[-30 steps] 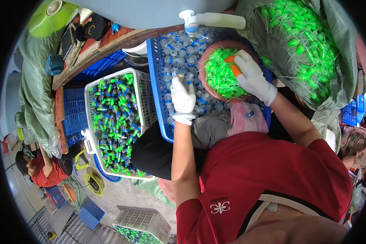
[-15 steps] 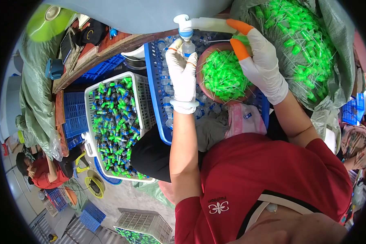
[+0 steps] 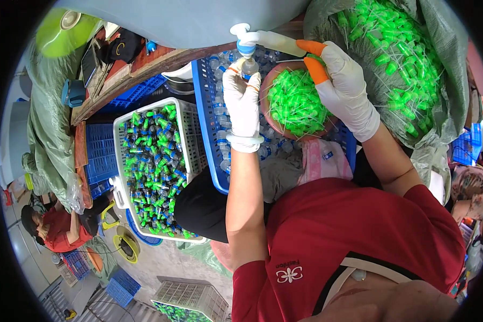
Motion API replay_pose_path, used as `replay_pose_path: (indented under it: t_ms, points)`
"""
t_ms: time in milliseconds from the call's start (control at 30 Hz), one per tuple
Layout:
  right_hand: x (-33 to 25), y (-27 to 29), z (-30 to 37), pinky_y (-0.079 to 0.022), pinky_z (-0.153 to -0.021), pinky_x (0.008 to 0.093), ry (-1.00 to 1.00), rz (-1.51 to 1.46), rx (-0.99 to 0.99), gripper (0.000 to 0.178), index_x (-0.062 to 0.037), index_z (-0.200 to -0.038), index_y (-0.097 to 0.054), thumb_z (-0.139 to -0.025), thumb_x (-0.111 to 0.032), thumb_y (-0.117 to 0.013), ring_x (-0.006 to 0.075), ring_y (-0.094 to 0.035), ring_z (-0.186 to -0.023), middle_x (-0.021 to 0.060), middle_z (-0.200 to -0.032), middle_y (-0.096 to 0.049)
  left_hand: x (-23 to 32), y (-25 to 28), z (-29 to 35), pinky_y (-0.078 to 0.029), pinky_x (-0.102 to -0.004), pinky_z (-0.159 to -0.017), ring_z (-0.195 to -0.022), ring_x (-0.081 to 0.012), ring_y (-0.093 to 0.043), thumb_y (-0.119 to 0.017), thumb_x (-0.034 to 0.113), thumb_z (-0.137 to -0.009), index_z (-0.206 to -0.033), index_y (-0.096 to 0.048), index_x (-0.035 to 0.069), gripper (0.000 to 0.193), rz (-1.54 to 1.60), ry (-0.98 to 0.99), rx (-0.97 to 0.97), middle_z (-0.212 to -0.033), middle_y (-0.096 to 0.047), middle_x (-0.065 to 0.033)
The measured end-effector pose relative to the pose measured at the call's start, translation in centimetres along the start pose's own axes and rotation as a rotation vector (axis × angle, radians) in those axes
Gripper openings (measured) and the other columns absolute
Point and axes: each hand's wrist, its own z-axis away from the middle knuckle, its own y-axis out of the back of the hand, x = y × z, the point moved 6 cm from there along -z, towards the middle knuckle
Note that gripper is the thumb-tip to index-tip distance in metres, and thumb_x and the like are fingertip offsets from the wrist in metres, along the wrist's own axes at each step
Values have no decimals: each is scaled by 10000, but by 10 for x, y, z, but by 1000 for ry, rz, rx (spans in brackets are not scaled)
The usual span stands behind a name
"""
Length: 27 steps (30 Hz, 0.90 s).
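My left hand (image 3: 242,99), in a white glove, pinches a small clear bottle (image 3: 249,68) upright beneath the white and blue tap (image 3: 246,45) of a big grey tank (image 3: 188,21). My right hand (image 3: 343,80), gloved with orange finger covers, has its index fingertip at the end of the tap's long pale lever (image 3: 276,42). Between its fingers a green cap with a thin white stem (image 3: 290,60) is mostly hidden. Below it, a pink bowl (image 3: 271,121) holds many green stemmed caps (image 3: 298,102). The bowl stands in a blue crate (image 3: 209,134) of small clear bottles.
A white crate (image 3: 190,129) of capped bottles stands at left; another crate (image 3: 190,290) lies lower down. At right, a large sack (image 3: 451,91) holds more green caps. A wooden bench edge (image 3: 129,80) runs at upper left. Another person (image 3: 64,225) sits far left.
The tap lever has swung down toward me, its end following my right fingers, which moved slightly down and left. My left hand and the bottle have shifted slightly down.
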Motion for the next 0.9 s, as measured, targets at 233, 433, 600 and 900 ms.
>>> replay_pose_path:
  t_ms: [233, 433, 600, 900]
  points:
    - [0, -1, -1, -500, -676, 321, -11, 32, -8, 272, 7, -1150, -651, -884, 56, -620, 307, -611, -740, 156, -1004, -681, -1, 2, -1, -417, -292, -1004, -1079, -130, -534, -602, -68, -905, -1305, -518, 18, 418, -1, -8, -4, -1195, -570, -49]
    - [2, 0, 0, -505, -687, 314, 22, 29, 7, 271, 9, -1162, -645, -897, 53, -614, 297, -623, -753, 151, -1013, -691, -1, 1, -1, -416, -290, -1002, -1075, -133, -532, -602, -71, -903, -1304, -519, 21, 420, -5, -7, 7, -1197, -566, -47]
    - [-1, 3, 3, -510, -701, 302, 24, -5, 23, 303, 2, -1216, -621, -914, 28, -616, 267, -638, -777, 144, -1021, -694, 0, 1, 1, -421, -293, -999, -1075, -137, -531, -597, -79, -901, -1296, -522, 18, 414, 4, -18, -6, -1185, -566, -51]
    - [-7, -12, 28, -523, -684, 372, 71, 22, -69, 320, -12, -1169, -602, -858, -28, -675, 334, -639, -793, 144, -919, -650, -5, -6, 38, -440, -295, -986, -1051, -151, -548, -583, -77, -904, -1292, -503, 15, 406, -181, -22, -143, -1141, -569, -72]
